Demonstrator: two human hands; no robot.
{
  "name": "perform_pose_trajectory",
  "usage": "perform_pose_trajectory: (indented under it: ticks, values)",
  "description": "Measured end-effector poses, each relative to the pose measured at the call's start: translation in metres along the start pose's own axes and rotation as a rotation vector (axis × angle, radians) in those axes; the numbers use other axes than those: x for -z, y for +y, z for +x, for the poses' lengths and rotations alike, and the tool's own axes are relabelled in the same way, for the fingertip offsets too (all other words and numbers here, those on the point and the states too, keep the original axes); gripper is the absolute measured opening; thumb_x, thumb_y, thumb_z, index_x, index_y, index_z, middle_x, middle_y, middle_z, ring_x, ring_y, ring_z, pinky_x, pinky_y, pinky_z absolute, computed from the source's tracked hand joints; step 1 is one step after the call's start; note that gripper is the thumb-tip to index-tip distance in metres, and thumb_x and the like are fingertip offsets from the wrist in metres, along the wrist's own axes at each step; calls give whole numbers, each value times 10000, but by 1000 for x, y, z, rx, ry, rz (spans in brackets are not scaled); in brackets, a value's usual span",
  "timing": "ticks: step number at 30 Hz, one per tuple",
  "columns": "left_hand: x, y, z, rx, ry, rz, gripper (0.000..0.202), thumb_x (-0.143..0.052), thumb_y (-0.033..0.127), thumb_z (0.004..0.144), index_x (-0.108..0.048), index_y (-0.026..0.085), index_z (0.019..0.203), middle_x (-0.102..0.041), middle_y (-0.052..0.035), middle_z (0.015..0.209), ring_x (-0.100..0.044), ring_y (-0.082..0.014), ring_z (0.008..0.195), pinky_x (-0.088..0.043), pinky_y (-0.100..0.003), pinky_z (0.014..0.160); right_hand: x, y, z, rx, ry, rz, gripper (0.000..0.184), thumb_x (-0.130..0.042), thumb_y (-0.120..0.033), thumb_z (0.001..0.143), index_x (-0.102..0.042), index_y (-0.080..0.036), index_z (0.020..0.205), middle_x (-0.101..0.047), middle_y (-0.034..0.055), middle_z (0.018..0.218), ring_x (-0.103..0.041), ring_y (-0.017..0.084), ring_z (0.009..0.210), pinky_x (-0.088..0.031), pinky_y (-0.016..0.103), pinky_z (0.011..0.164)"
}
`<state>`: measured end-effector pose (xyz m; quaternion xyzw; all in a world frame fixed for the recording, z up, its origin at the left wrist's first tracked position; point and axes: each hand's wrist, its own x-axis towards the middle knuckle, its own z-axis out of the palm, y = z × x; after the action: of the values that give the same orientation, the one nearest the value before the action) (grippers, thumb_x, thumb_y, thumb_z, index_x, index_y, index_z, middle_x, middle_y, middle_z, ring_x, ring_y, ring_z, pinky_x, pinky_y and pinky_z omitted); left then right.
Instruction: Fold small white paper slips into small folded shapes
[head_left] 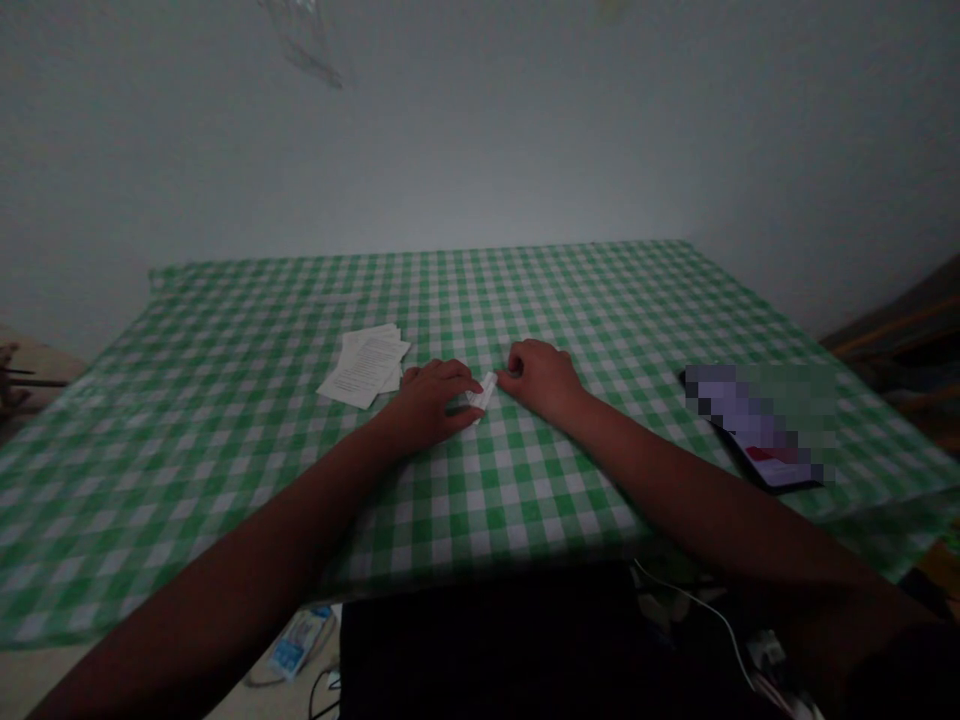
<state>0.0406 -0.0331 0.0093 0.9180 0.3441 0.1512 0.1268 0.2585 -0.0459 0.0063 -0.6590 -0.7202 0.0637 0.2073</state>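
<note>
Green gingham tablecloth [570,300] | left hand [427,405] curled, fingertips pinching folded white paper [481,392] | right hand [540,378] curled, pinching its other end

A cloth-covered counter [570,290] is standing before a wall [480,130], its far edge running along that wall. Near the middle of the counter, the left hand [427,405] and the right hand [541,378] are resting side by side, with a small folded paper [481,392] sitting between them and touching the fingers of both. A stack of printed sheets [365,366] is lying just left of the left hand, slightly farther away. A smartphone [754,430] is lying well right of the right hand. Beyond the counter's near edge, a packet [300,640] is lying on the floor at left, while a cable [720,625] is running down at right.
</note>
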Motion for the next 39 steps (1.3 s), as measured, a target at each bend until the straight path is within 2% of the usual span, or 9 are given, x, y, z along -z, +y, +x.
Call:
perform_pose_trajectory:
  ticks: [6, 11, 15, 27, 31, 35, 39]
  values:
    - [4, -3, 0, 6, -37, -35, 293, -642, 356, 879, -689, 268, 1155, -622, -60, 1250, -561, -274, 1179, -397, -483, 1007, 2, 0, -3, 73, -14, 1, 165, -619, -352, 852, -576, -207, 786, -655, 31, 888, -571, 191, 835, -335, 325, 680]
    - [3, -8, 2, 4, -66, -40, 272, -567, 302, 926, -699, 269, 1162, -624, -55, 1254, -559, -250, 1184, -417, -449, 1004, 5, -4, -11, 183, -95, -19, 223, -633, -410, 856, -582, -209, 774, -651, 18, 866, -567, 199, 854, -307, 323, 673]
    - [2, -9, 3, 10, -66, -30, 275, -566, 301, 926, -704, 277, 1162, -635, -53, 1228, -567, -249, 1161, -417, -456, 1001, 6, -9, -18, 217, -144, -63, 230, -637, -415, 855, -580, -209, 769, -653, 20, 878, -565, 208, 875, -298, 330, 684]
    - [-2, -16, 3, -13, -59, -50, 282, -548, 288, 939, -707, 291, 1172, -634, -49, 1221, -569, -245, 1135, -420, -450, 1002, 5, -29, -36, 289, -192, -107, 362, -585, -567, 861, -621, -209, 819, -679, 77, 977, -576, 274, 951, -357, 408, 794]
    - [-1, -15, 3, -2, -58, -41, 277, -539, 273, 941, -706, 290, 1162, -637, -49, 1217, -569, -243, 1137, -414, -449, 1002, 8, -31, -37, 336, -213, -72, 408, -622, -614, 822, -610, -207, 805, -672, 73, 959, -577, 266, 938, -359, 408, 801]
    - [-1, -16, 2, -19, -59, -68, 288, -530, 278, 950, -695, 289, 1185, -632, -49, 1229, -570, -233, 1150, -417, -431, 1006, 11, -20, -30, 322, -236, 38, 348, -625, -532, 855, -565, -203, 758, -650, 25, 874, -574, 200, 878, -344, 348, 765]
    - [-1, -17, 2, -45, -49, -74, 287, -526, 285, 953, -684, 271, 1193, -626, -54, 1251, -564, -234, 1172, -426, -428, 1002, 8, -15, -26, 260, -193, 14, 273, -620, -436, 868, -555, -202, 743, -631, 12, 833, -557, 188, 856, -306, 332, 732]
